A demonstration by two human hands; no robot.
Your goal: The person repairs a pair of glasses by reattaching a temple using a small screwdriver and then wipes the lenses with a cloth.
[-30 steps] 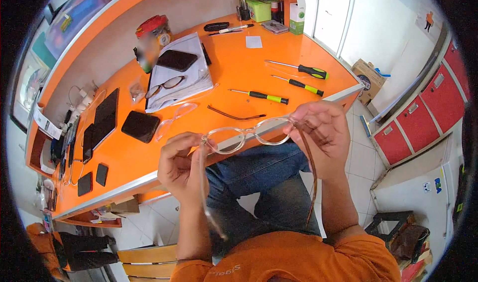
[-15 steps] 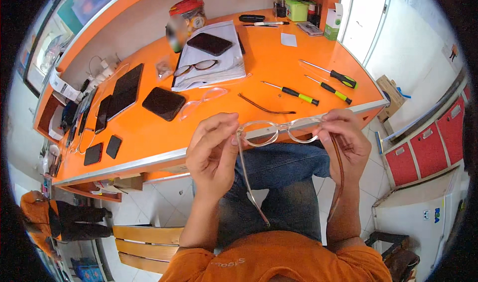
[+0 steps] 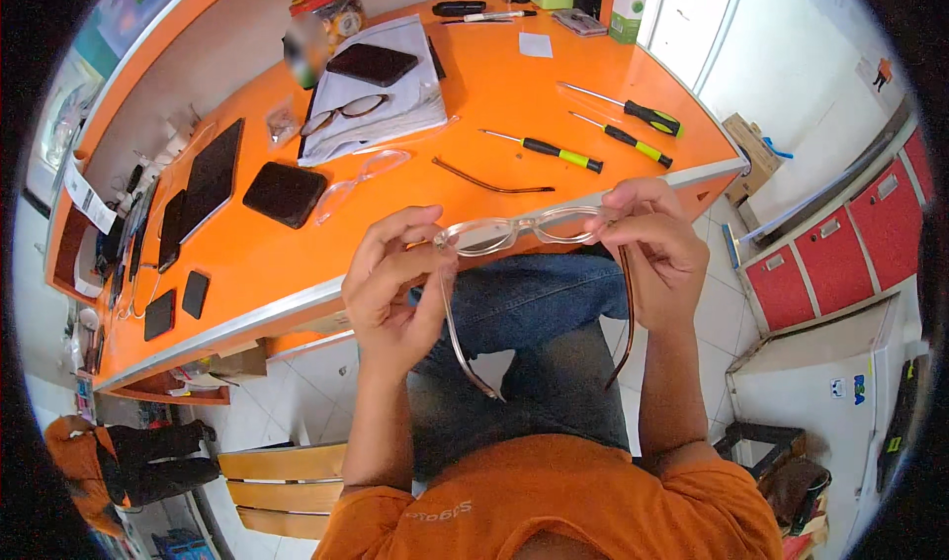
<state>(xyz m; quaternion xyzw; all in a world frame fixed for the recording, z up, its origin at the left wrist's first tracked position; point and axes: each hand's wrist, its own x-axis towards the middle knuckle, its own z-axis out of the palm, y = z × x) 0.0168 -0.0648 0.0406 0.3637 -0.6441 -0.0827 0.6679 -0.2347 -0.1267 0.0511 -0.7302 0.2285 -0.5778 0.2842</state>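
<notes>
Both my hands hold a pair of eyeglasses with a clear frame, in front of the desk's near edge. My left hand pinches the frame's left hinge, where a clear temple hangs down. At the opposite hinge, my right hand has closed its fingers; a brown temple hangs below it. Just beyond the glasses, a loose brown temple lies on the desk. Left of it rests a clear eyeglass front. Three green-and-black screwdrivers lie to the right.
On the orange desk, a paper stack bears a phone and brown eyeglasses. A black device and a tablet lie left. Behind stands a red-lidded jar. Another person is at the lower left.
The glasses, in both hands, have risen slightly and tilted, so their temples hang closer to my body's middle. The desk has shifted left and up in view.
</notes>
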